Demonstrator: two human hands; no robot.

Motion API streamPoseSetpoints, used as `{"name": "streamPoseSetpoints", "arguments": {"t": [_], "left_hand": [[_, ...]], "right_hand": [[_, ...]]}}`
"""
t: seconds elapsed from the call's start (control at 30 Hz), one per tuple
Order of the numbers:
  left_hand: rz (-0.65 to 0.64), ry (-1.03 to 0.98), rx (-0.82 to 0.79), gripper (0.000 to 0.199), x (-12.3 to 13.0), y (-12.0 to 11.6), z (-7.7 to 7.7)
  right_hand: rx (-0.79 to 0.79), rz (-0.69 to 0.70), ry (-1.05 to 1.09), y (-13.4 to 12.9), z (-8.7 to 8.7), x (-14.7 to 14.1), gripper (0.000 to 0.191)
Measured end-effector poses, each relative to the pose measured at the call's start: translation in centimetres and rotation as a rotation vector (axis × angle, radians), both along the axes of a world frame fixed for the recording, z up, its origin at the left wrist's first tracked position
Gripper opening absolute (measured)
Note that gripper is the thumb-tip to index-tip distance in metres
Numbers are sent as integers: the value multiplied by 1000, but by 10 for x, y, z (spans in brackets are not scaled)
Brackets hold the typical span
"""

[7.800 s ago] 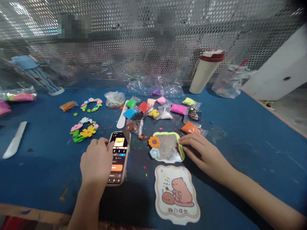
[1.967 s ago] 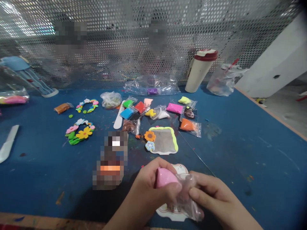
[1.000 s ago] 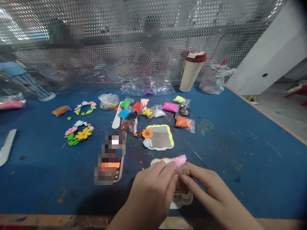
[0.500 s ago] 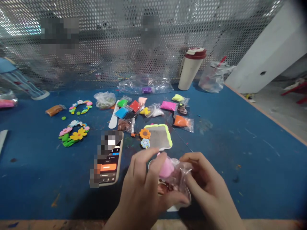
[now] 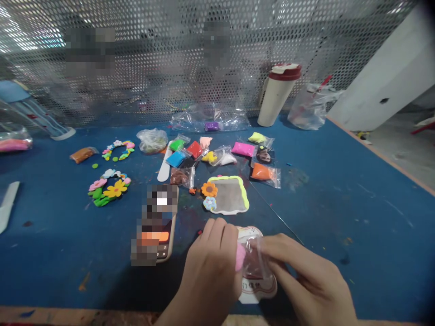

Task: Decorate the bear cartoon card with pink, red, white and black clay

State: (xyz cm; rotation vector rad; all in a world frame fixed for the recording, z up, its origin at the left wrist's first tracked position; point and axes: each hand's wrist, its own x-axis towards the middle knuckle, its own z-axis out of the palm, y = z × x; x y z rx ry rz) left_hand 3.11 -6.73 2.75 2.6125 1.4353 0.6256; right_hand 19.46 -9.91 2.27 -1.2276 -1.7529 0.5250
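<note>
Left hand (image 5: 209, 267), right hand (image 5: 306, 274) close, both curled.

A phone (image 5: 159, 236) blocks the left hand's (image 5: 210, 267) side; blue tabletop (image 5: 343, 235) runs on past the right hand (image 5: 306, 271).

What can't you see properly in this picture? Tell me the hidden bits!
All from the head view:
The phone: blurry squares cover its screen, so it can't be read.
The printed card: the left hand and right hand hide most of its picture.
The pink clay: the left hand and clear plastic bag hide most of it.
The perforated metal screen: blurry patches hide whatever is there.
</note>
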Motion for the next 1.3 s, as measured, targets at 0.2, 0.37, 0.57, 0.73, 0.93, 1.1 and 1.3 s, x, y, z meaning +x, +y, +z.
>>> {"name": "streamPoseSetpoints", "arguments": {"t": [0.2, 0.37, 0.57, 0.73, 0.93, 1.1, 1.3], "left_hand": [[23, -98, 59, 29, 0, 0, -2], [-21, -4, 30, 28, 2, 2, -4], [-25, 15, 116, 53, -1, -1, -12], [8, -5, 227, 53, -3, -1, -12], [-20, 98, 179, 56, -1, -1, -9], [-63, 151, 211, 50, 4, -2, -5], [-155, -76, -89, 60, 1, -2, -16]], "right_hand": [[-33, 61, 15, 6, 3, 0, 17], [-54, 128, 27, 8, 3, -2, 12], [-7, 21, -132, 5, 3, -9, 9], [72, -47, -304, 1, 2, -9, 23], [-5, 71, -333, 1, -1, -13, 25], [-65, 95, -353, 1, 0, -14, 20], [-88, 93, -400, -1, 0, -15, 18]]}}
